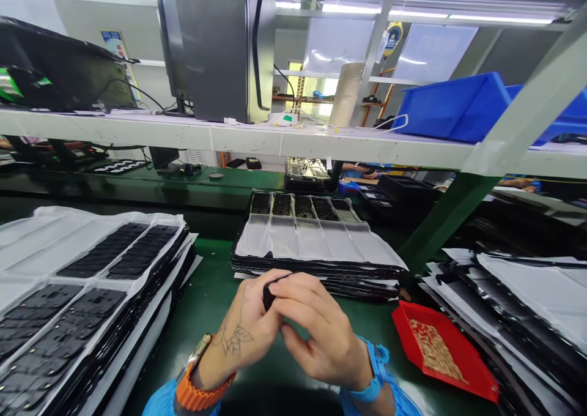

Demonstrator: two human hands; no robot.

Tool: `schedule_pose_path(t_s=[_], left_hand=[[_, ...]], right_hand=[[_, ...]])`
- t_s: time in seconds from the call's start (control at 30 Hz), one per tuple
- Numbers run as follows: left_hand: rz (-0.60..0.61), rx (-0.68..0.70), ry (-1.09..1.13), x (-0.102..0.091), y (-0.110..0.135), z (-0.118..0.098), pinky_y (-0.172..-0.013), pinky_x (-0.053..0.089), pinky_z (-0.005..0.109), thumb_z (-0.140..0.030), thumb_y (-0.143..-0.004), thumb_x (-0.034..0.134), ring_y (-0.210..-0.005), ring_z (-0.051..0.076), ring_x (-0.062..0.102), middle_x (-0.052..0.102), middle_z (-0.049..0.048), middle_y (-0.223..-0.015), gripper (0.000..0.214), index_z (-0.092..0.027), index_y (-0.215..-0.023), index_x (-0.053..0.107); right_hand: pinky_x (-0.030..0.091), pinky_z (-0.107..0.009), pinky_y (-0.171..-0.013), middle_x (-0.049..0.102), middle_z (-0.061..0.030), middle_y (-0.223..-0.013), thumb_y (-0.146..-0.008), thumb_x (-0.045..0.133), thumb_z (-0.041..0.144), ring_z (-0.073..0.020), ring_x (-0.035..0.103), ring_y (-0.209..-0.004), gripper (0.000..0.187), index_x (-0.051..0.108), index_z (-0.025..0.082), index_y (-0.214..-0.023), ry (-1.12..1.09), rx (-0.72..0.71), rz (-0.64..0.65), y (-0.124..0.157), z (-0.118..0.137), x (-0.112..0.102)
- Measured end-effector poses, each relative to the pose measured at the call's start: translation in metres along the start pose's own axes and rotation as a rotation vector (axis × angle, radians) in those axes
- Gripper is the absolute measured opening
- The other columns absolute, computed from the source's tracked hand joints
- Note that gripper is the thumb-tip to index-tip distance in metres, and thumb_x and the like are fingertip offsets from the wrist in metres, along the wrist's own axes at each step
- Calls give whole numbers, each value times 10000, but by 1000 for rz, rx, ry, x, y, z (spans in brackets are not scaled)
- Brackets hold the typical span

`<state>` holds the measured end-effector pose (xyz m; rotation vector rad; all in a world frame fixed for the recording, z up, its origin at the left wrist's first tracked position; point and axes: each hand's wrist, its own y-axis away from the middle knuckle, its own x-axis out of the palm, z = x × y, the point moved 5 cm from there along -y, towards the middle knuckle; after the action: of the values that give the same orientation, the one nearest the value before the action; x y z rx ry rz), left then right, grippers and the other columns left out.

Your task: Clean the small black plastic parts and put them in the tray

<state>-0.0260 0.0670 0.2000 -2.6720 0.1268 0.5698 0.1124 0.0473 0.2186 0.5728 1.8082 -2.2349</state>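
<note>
My left hand (241, 336) and my right hand (316, 333) meet low in the middle, over the green bench (211, 293). Both are closed around a small black part (267, 295) that shows between the fingertips. The left wrist carries an orange watch strap, the right a blue strap. Just behind the hands lies a stack of black trays (316, 245) covered with white sheets, its far row of dark parts uncovered.
A tall stack of black trays with white sheets (87, 293) fills the left. More trays and sheets (518, 312) lie at the right. A red tray of small brass pieces (443, 352) sits by my right hand. Overhead is a shelf (275, 141) with blue bins (454, 107).
</note>
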Motion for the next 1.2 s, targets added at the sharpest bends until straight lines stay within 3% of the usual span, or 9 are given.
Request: schedule_pose_path(t_s=[0.13, 0.57, 0.83, 1.07, 1.2], left_hand=[[20, 6, 46, 4, 0, -1, -947, 539, 254, -131, -805, 470, -1047, 162, 705, 744, 56, -1154, 444, -139, -1193, 685], [-38, -53, -72, 0, 10, 3, -944, 558, 329, -201, -826, 468, -1053, 199, 707, 746, 43, -1150, 471, -166, -1253, 665], [-96, -65, -128, -2, 15, 5, -955, 546, 366, -250, -843, 456, -1092, 225, 687, 736, 33, -1192, 477, -190, -1258, 684], [-65, -117, -157, -2, 18, 7, -950, 532, 382, -274, -858, 466, -1079, 235, 679, 736, 28, -1181, 459, -213, -1258, 684], [-28, -64, -166, -1, 13, -1, -919, 526, 343, -231, -879, 446, -1033, 213, 691, 745, 32, -1145, 412, -204, -1209, 690]], right_hand=[[582, -398, -989, 710, -128, -1179, -873, 570, -34, -221, 635, -1162, 338, 632, 112, -1171, 8, 5, 10, 1, -2, 7], [615, -397, -966, 734, -121, -1132, -943, 565, 29, -232, 640, -1166, 316, 641, 105, -1240, 4, -54, 13, 4, -3, 8], [620, -386, -960, 711, -161, -1200, -913, 548, -10, -233, 626, -1192, 355, 634, 83, -1244, 11, -39, -10, 4, 0, 9], [614, -353, -953, 717, -136, -1157, -912, 545, -20, -209, 626, -1141, 335, 632, 102, -1212, -15, -10, -1, 1, 2, 8], [608, -352, -960, 711, -113, -1146, -916, 555, -21, -198, 619, -1133, 348, 616, 122, -1228, -41, 21, 29, 2, 0, 9]])
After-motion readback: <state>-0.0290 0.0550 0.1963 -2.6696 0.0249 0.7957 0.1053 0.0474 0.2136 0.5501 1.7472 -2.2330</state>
